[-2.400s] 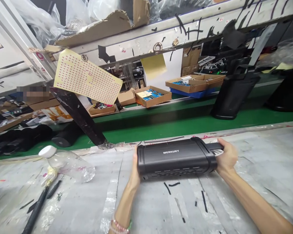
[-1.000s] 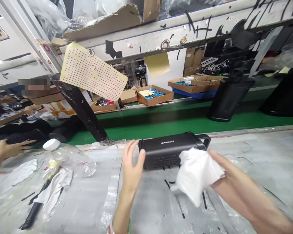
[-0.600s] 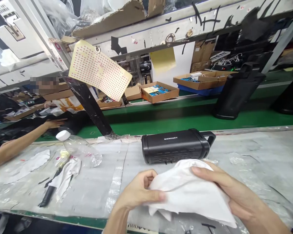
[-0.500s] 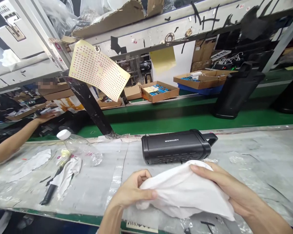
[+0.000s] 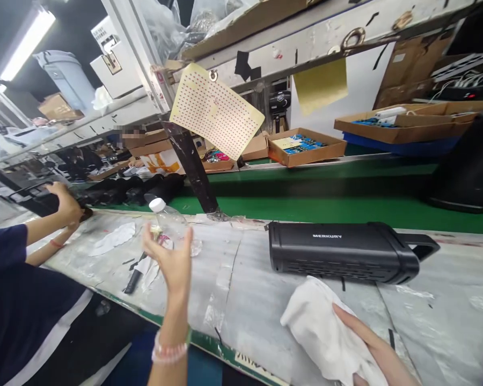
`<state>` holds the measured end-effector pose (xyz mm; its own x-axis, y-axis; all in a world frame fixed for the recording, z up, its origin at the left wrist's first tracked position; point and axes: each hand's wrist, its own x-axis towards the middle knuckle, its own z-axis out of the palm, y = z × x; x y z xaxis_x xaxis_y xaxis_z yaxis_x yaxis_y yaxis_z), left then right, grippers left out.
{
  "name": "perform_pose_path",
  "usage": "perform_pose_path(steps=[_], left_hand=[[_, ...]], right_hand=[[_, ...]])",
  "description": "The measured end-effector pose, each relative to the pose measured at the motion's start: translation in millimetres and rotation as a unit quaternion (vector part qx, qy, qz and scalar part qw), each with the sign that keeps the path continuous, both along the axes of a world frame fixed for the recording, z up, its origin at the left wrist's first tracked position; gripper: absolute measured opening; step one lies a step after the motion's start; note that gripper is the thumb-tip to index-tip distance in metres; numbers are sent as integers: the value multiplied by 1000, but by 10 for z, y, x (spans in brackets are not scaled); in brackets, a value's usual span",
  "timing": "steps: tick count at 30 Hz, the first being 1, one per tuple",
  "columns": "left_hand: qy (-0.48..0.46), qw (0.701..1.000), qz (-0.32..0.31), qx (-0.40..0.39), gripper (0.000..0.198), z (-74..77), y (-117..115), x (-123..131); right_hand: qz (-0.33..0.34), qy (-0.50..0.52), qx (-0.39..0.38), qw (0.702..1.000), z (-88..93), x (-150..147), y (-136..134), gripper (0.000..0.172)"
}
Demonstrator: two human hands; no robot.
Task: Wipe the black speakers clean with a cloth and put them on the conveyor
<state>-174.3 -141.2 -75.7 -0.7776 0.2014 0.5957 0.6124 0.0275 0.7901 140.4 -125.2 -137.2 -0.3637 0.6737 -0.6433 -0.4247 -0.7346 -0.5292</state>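
Note:
My right hand (image 5: 372,343) grips a white cloth (image 5: 326,327) just in front of a black speaker (image 5: 338,249) marked MERKURY, which lies on its side with its handle to the right. Raised over the bench, my left hand (image 5: 171,254) has its fingers spread and holds nothing. Partly behind it is a clear plastic bottle (image 5: 171,217) with a white cap, lying tilted. A black-handled tool (image 5: 133,281), its far part wrapped in white cloth, rests close to that hand; its kind cannot be made out.
A co-worker's hand (image 5: 64,203) touches a black object at the left. Behind the bench runs a green belt (image 5: 306,201) carrying a black speaker (image 5: 467,166). A dark post (image 5: 193,166) rises at the bench's back edge. Beyond the belt sit cardboard trays (image 5: 306,155) of blue parts.
My left hand has let go of the cloth, moved left and opened near the bottle. The right hand keeps the cloth, now bunched. The view has swung left, and the co-worker's arms have shifted.

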Motion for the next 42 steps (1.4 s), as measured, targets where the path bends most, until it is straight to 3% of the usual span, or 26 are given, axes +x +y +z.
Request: perform_pose_path(steps=[1, 2, 4, 6, 8, 9, 12, 13, 15, 20, 25, 28, 30, 33, 35, 37, 39, 42], left_hand=[[8, 998, 64, -21, 121, -50, 72, -277], [-13, 997, 53, -60, 127, -103, 136, -496], [-3, 996, -22, -87, 105, -190, 226, -705], [46, 990, -95, -95, 84, -228, 245, -614], [151, 971, -150, -106, 69, -214, 192, -335], [231, 949, -179, -118, 58, -192, 147, -174], [554, 798, -192, -140, 50, -75, 11, 213], [617, 752, -185, -137, 52, -24, -21, 291], [679, 700, -182, -128, 52, 82, -58, 379], [752, 624, -186, -99, 34, 267, -40, 440], [773, 598, -196, -83, 28, 296, -14, 470], [762, 612, -195, -83, 33, 240, -17, 469], [727, 652, -189, -107, 42, 127, -4, 437], [575, 774, -219, -150, 50, -129, 73, 306], [361, 889, -246, -137, 51, -281, 164, 153], [113, 962, -229, -97, 67, -365, 271, -44], [-21, 979, -191, -67, 82, -385, 380, -257], [-67, 984, -159, -47, 91, -365, 520, -527]], right_hand=[[-13, 6, -31, 999, 57, -6, 9, 34], [-23, 24, -67, 997, 119, -28, 14, 35], [-33, 77, -109, 991, 242, -117, 18, 40], [-36, 120, -106, 986, 348, -234, 27, 42], [-45, 144, -96, 984, 429, -336, 48, 39], [-51, 149, -92, 983, 463, -372, 61, 36], [-53, 157, -74, 983, 543, -417, 93, 26], [-50, 158, -68, 984, 566, -417, 97, 24], [-41, 159, -57, 985, 603, -408, 93, 21], [-39, 150, -41, 987, 613, -397, 52, 23], [-38, 188, -38, 981, 485, -409, 56, 21], [-25, 223, -34, 974, 428, -407, 74, 14], [-22, 224, -38, 974, 436, -401, 83, 10], [-25, 220, -64, 973, 492, -369, 96, 8], [-36, 211, -78, 974, 516, -323, 107, 7], [-57, 184, -78, 978, 510, -256, 119, 6], [-76, 166, -75, 980, 494, -182, 130, 10], [-100, 182, -76, 975, 509, -82, 144, 18]])
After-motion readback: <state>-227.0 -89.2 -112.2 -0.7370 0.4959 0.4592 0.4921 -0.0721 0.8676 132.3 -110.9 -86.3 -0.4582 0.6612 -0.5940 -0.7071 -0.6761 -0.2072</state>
